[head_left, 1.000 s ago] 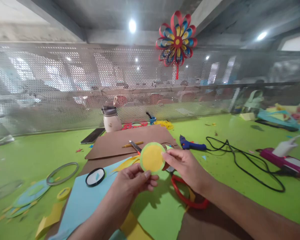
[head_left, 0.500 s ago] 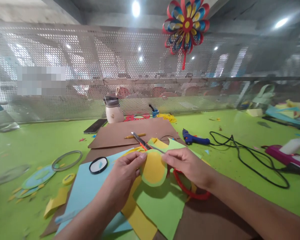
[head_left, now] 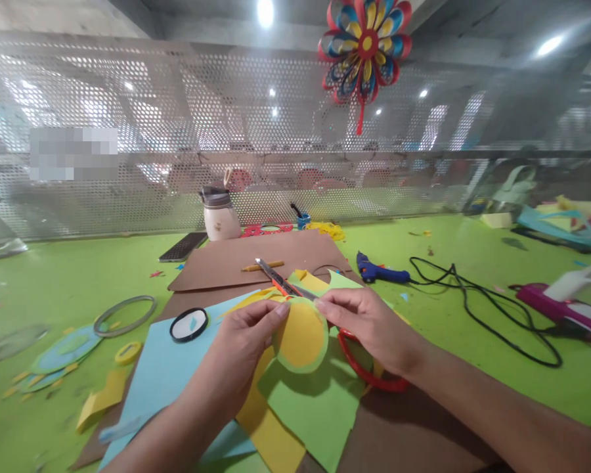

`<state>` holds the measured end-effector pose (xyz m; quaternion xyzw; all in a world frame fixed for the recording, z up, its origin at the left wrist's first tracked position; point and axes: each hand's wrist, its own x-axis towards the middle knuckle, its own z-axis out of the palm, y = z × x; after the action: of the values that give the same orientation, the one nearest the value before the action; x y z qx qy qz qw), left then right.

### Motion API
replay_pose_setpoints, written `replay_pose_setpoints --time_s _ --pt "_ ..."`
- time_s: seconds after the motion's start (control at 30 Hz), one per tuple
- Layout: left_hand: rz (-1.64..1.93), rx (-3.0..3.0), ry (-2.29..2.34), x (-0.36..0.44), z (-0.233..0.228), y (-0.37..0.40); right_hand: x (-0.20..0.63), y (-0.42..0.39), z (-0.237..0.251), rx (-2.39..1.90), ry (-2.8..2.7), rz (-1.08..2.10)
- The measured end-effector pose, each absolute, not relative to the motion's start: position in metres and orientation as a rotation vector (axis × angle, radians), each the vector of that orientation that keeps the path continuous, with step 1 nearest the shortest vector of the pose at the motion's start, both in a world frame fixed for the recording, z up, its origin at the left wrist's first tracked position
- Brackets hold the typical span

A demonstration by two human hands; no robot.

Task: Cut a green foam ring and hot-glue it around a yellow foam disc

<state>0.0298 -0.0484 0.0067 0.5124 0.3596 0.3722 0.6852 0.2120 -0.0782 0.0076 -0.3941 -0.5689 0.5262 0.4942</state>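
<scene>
In the lower centre of the frame both hands pinch a round paper disc [head_left: 300, 341], yellow in the middle with a light green border. The left hand [head_left: 249, 345] holds its left edge between thumb and fingertips; the right hand [head_left: 369, 325] grips its upper right edge the same way. The disc is raised just above a loose green sheet [head_left: 320, 407] and a yellow sheet [head_left: 270, 427], which lie over a blue sheet [head_left: 170, 374] and brown cardboard [head_left: 270, 259] on the green desk [head_left: 79, 276].

The disc looks already cut round and layered, yellow on green, so that much seems done. Uncut sheets under the hands suggest more pieces are left to make.

A utility knife [head_left: 276, 279] lies just above the hands, and a red ring [head_left: 369, 378] under the right wrist. A blue glue gun [head_left: 377, 270] with its black cord [head_left: 482, 309] sits right of centre. At lower left lie a grey ring [head_left: 125, 315] and a black-rimmed ring [head_left: 189, 324]. A paper flower [head_left: 364, 49] hangs at the top
</scene>
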Motion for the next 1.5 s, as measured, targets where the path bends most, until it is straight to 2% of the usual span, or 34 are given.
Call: replay_pose_setpoints --time_s 0.57,1.27,1.5 --pt "0.906 1.069 0.734 0.033 0.015 -0.051 0.212 -0.076 -0.001 -0.818 -1.327 1.397" --pt "0.790 1.004 0.671 0.035 0.011 -0.056 0.206 -0.081 0.005 -1.043 -1.477 1.234" --pt "0.728 1.013 0.700 0.036 0.013 -0.055 0.202 -0.083 0.002 -1.153 -1.604 1.035"
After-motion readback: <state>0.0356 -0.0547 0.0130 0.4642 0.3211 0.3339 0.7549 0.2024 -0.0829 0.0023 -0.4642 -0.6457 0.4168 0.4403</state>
